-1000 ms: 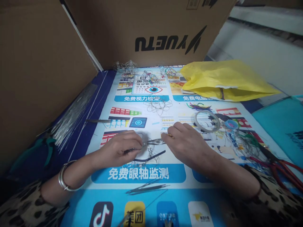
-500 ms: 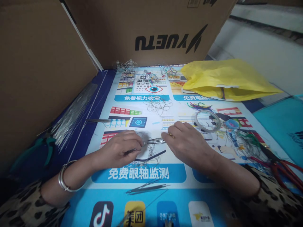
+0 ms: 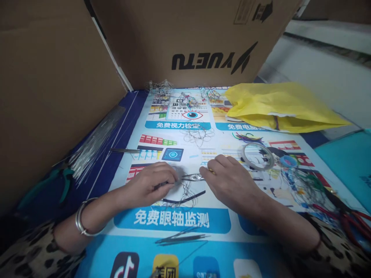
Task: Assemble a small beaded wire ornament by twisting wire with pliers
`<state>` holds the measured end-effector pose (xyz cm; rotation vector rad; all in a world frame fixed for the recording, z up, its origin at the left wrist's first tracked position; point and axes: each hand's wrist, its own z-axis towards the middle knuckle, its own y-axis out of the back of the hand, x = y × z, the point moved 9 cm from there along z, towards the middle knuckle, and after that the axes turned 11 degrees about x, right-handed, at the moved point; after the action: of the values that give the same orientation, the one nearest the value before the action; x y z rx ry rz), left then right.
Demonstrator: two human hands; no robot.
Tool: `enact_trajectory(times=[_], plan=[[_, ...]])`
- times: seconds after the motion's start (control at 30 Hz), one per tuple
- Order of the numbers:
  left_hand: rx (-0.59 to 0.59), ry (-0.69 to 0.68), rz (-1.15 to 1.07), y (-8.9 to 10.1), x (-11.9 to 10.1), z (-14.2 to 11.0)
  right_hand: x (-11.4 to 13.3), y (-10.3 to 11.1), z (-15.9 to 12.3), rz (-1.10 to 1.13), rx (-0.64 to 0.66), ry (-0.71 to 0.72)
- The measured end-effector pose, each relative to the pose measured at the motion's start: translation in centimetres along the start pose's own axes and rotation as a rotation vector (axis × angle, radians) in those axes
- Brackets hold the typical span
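My right hand (image 3: 232, 183) is closed round small needle-nose pliers (image 3: 195, 177), whose metal jaws point left. A bit of yellow handle shows at the fingers. Across from it, my left hand (image 3: 152, 183) pinches thin wire (image 3: 176, 170); the fingers hide most of it. The plier tips lie just right of the left fingertips, and whether they touch the wire I cannot tell. Below the jaws lies a tangle of bent wire (image 3: 185, 195) with clear beads. A dark strip (image 3: 199, 196) runs through that tangle.
Cardboard walls (image 3: 145, 42) stand behind and left. Teal-handled pliers (image 3: 65, 185) and straight wires (image 3: 92, 143) lie left. A flower-shaped wire piece (image 3: 197, 134) sits ahead. To the right are a tape roll (image 3: 245, 158), yellow bag (image 3: 284, 104) and red-handled scissors (image 3: 346, 226). Dark wires (image 3: 182, 239) lie in front.
The whole view has shifted slightly downward and right. The plier tips sit a little farther from my left fingertips. Both hands keep their grips.
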<state>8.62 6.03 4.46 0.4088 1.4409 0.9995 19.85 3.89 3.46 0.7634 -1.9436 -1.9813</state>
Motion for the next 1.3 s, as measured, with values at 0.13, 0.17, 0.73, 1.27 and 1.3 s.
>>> enact_trajectory(times=[0.13, 0.17, 0.73, 1.27, 1.3], plan=[[-0.016, 0.040, 0.031, 0.0, 0.6, -0.3, 0.0, -0.2, -0.1, 0.003, 0.012, 0.000], [-0.024, 0.045, 0.038, 0.0, 0.6, -0.3, 0.0, -0.3, -0.1, 0.007, 0.015, 0.000], [-0.121, 0.091, 0.091, 0.8, 0.9, -0.4, -0.6, -0.1, 0.1, 0.272, -0.015, -0.048], [-0.076, 0.067, 0.039, 0.4, 0.8, -0.5, 1.3, 0.2, -0.1, -0.061, -0.136, 0.015], [-0.080, 0.062, 0.033, 0.4, 0.8, -0.5, 1.4, 0.3, -0.2, -0.086, -0.149, 0.027]])
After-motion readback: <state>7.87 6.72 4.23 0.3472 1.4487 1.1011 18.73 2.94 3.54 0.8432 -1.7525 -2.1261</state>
